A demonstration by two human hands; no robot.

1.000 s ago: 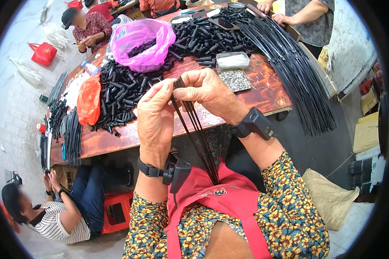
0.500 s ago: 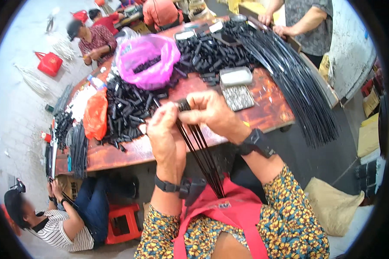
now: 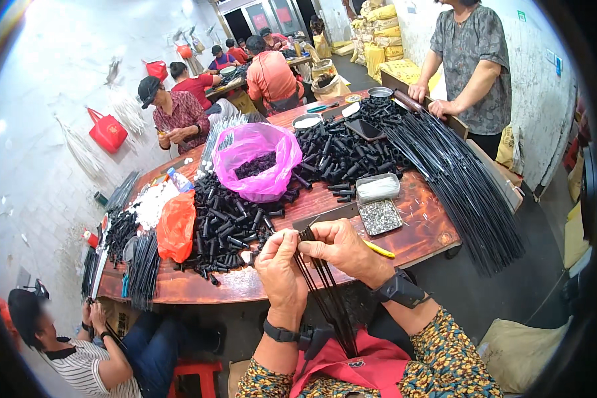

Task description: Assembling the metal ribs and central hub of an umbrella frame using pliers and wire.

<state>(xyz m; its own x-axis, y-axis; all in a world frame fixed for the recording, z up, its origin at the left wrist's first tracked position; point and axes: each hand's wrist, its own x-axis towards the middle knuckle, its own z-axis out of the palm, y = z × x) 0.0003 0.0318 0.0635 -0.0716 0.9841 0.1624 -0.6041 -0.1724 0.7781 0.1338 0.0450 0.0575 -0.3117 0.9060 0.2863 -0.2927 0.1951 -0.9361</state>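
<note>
a glossy red-brown wooden surface spreads ahead, a long sheaf of black rods hanging over its right near edge; black plastic tubes lie heaped at left and middle, a translucent pink bag among them; near the middle, thin black rods slant down from the right hand, pinching their top ends, the left hand pinching just beside; right of these lies a slim yellow item

Left grip and right grip just beside each other, both pinched, forearms converging.
</note>
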